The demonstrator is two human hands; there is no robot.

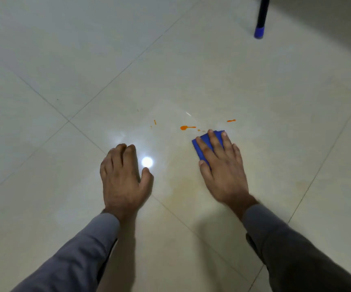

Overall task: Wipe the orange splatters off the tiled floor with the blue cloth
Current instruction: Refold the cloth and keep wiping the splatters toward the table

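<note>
Right hand [221,165] flat on folded blue cloth [202,147], glossy tile

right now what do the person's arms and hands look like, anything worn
Both hands are bare: the left hand and the right hand show no gloves, rings or watch. Each arm wears a long grey sleeve, left sleeve and right sleeve, reaching to the wrist.
</note>
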